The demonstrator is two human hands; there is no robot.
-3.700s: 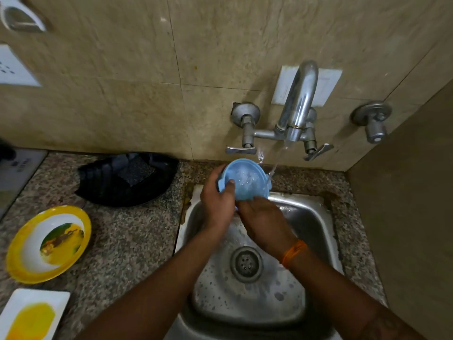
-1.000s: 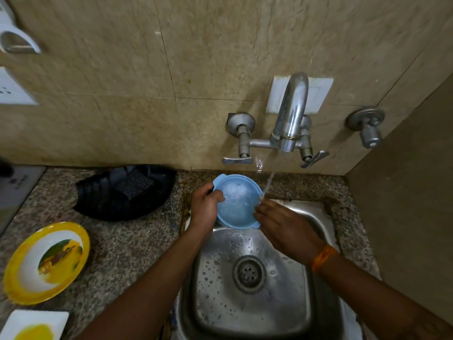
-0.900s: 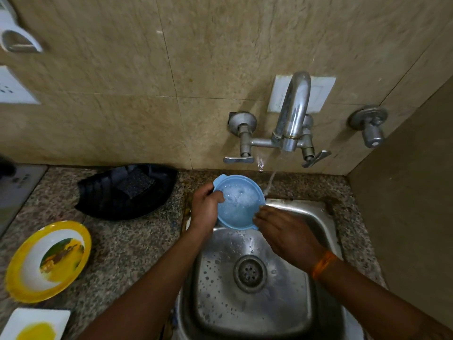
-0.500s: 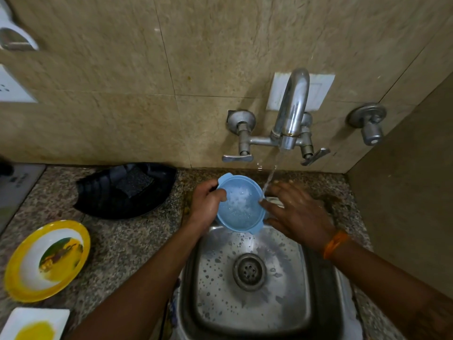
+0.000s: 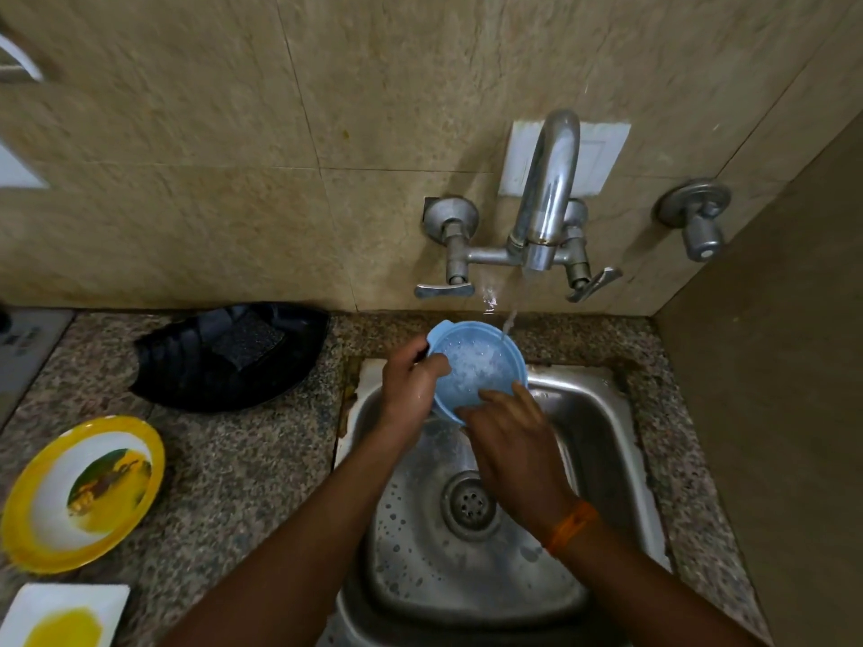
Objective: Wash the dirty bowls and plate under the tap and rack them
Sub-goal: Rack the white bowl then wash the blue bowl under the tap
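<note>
step: blue bowl (image 5: 476, 368) being rinsed under tap (image 5: 544, 198)
hands: left hand (image 5: 408, 389) grips rim, right hand (image 5: 511, 436) rubs inside
next: probably racked, yellow plate (image 5: 81, 492) waiting

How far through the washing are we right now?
Nothing looks racked yet. In hand: the left hand grips the blue bowl over the sink under the running tap, and the right hand rubs its near rim. Left: the yellow bowl and the white plate, both smeared yellow, wait on the counter.
</note>
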